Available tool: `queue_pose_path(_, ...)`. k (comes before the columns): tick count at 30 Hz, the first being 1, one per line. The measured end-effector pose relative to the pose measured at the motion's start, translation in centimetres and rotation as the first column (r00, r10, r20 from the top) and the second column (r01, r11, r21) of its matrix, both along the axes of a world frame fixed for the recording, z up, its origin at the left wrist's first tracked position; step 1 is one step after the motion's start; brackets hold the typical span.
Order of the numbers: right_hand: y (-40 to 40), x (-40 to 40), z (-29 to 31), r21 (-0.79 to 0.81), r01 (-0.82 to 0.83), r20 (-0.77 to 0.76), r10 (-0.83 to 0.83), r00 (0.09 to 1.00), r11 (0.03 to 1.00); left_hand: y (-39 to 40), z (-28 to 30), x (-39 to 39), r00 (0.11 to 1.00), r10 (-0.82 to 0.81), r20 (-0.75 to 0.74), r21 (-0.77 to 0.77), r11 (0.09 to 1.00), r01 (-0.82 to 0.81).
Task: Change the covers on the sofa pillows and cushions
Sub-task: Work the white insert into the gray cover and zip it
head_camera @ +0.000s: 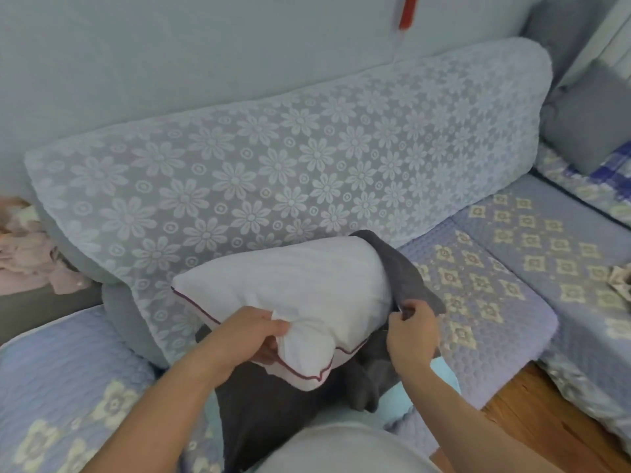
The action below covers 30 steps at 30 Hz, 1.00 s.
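Nearest the camera: a pale grey garment (345,448) over the person's torso, smooth and rounded, filling the lower edge of the view. Both bare forearms reach forward from it.

Left hand (252,332): its grip is closed, fingers and thumb bunching a fold of the white pillow (290,285) near its lower corner. The pillow is plump and soft, faintly quilted, roughly triangular from this angle, with a thin maroon piping along its seam.

Right hand (415,331): its grip is also closed, fingertips pinching the edge of the dark grey cover (397,268), a matte, limp cloth. The cover wraps the pillow's right end; more of it lies crumpled beneath the pillow and over the person's lap.

The pillow is held above the lap, just in front of the sofa's backrest (290,158), a long rounded bolster draped in sheer lace with a repeating daisy-and-ring pattern over grey upholstery.

Seat cushions (495,268): lavender quilted covers with a pebbled texture and cream diamond-shaped floral motifs, on both sides of the person.

Far right: a grey cushion (590,121) resting on blue-checked fabric. Far left: a heap of crumpled pink cloth (30,250). Lower right: a strip of wooden floor (532,407) in a warm brown tone.
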State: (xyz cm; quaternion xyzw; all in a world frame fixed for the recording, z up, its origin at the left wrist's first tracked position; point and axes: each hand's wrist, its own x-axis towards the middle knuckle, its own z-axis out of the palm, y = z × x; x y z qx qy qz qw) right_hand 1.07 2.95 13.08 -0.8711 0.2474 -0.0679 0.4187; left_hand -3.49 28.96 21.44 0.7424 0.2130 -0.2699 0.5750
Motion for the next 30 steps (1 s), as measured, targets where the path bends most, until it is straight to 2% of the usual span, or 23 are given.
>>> queue_pose_path(2,3.5,-1.5,1.1,0.050,-0.326,0.097,0.320,0.942,0.944,-1.1,-0.8,0.1,0.998,0.060,0.030,-0.075,0.996,-0.057)
queue_pose_path(4,6.1,-2.9,1.4,0.128,-0.528,0.100,0.518,0.849,0.840,-1.7,-1.6,0.2,0.991,0.125,0.058,-0.067,0.990,-0.121)
queue_pose_path(6,6.6,-3.3,1.4,0.262,-0.504,0.068,0.505,0.861,0.823,-1.0,-1.5,0.1,0.988,0.118,0.096,0.016,0.993,-0.120)
queue_pose_path(8,5.9,-3.0,1.1,0.403,-0.338,0.011,0.365,0.931,0.851,0.8,-1.1,-0.8,0.989,-0.132,0.073,0.158,0.980,0.119)
queue_pose_path(9,5.5,-2.6,0.8,0.455,-0.244,-0.036,0.292,0.956,0.856,1.4,-0.8,-1.6,0.942,-0.337,-0.004,0.248,0.912,0.327)
queue_pose_path(10,5.3,-2.3,0.7,0.495,-0.172,-0.088,0.246,0.965,0.851,1.8,-0.7,-2.5,0.847,-0.519,-0.113,0.325,0.787,0.525)
queue_pose_path(11,5.3,-2.0,0.6,0.523,-0.132,-0.139,0.237,0.961,0.842,2.2,-1.0,-3.5,0.719,-0.660,-0.218,0.379,0.621,0.686)
queue_pose_path(12,5.5,-1.8,0.6,0.538,-0.128,-0.184,0.264,0.947,0.833,2.6,-1.6,-4.3,0.611,-0.738,-0.286,0.412,0.481,0.774)
queue_pose_path(13,5.7,-1.8,0.6,0.537,-0.149,-0.221,0.309,0.925,0.830,3.1,-2.4,-4.8,0.570,-0.759,-0.315,0.446,0.412,0.794)
queue_pose_path(15,6.0,-2.2,0.8,0.538,-0.208,-0.232,0.381,0.895,0.817,4.8,-3.5,-5.5,0.626,-0.738,-0.249,0.594,0.395,0.701)
queue_pose_path(16,6.0,-2.4,0.9,0.536,-0.229,-0.218,0.395,0.893,0.813,6.1,-4.0,-5.6,0.647,-0.749,-0.140,0.743,0.353,0.569)
queue_pose_path(17,5.9,-2.6,0.8,0.523,-0.241,-0.212,0.399,0.892,0.817,7.6,-4.8,-5.5,0.618,-0.786,-0.027,0.876,0.280,0.393)
queue_pose_path(18,5.9,-2.8,0.6,0.514,-0.241,-0.214,0.395,0.893,0.824,9.1,-6.0,-5.2,0.568,-0.823,0.011,0.947,0.192,0.259)
queue_pose_path(19,5.8,-2.8,0.1,0.490,-0.233,-0.239,0.387,0.891,0.840,10.4,-7.1,-4.8,0.544,-0.838,-0.037,0.977,0.083,0.195)
queue_pose_path(20,5.7,-2.8,-0.5,0.447,-0.221,-0.281,0.370,0.886,0.867,11.4,-7.9,-4.3,0.528,-0.842,-0.111,0.979,-0.001,0.204)
queue_pose_path(22,5.8,-2.8,-1.8,0.312,-0.214,-0.384,0.329,0.863,0.926,11.3,-9.1,-3.1,0.456,-0.869,-0.190,0.968,-0.089,0.234)
queue_pose_path(24,6.1,-3.1,-2.7,0.240,-0.220,-0.477,0.312,0.822,0.946,9.4,-10.0,-1.8,0.318,-0.935,-0.153,0.977,-0.095,0.192)
queue_pose_path(25,6.5,-3.2,-2.7,0.272,-0.177,-0.526,0.300,0.796,0.946,8.1,-10.3,-1.1,0.222,-0.966,-0.131,0.983,-0.097,0.157)
queue_pose_path(26,6.9,-3.2,-2.6,0.389,-0.066,-0.551,0.290,0.783,0.919,6.7,-9.9,-0.3,0.145,-0.983,-0.111,0.986,-0.092,0.136)
queue_pose_path(27,7.4,-3.1,-2.0,0.527,0.064,-0.547,0.280,0.789,0.848,5.5,-9.0,0.5,0.119,-0.990,-0.076,0.990,-0.060,0.131)
queue_pose_path(28,7.7,-2.7,-1.2,0.622,0.160,-0.521,0.252,0.815,0.767,4.5,-7.7,1.3,0.138,-0.990,-0.004,0.989,0.017,0.146)
queue_pose_path(29,7.9,-1.7,-0.1,0.662,0.176,-0.462,0.212,0.861,0.728,3.7,-6.2,2.4,0.180,-0.978,0.108,0.983,0.133,0.129)
queue_pose_path(30,7.9,-0.2,1.2,0.657,0.126,-0.372,0.174,0.912,0.743,2.9,-4.4,3.3,0.229,-0.943,0.242,0.958,0.270,0.097)
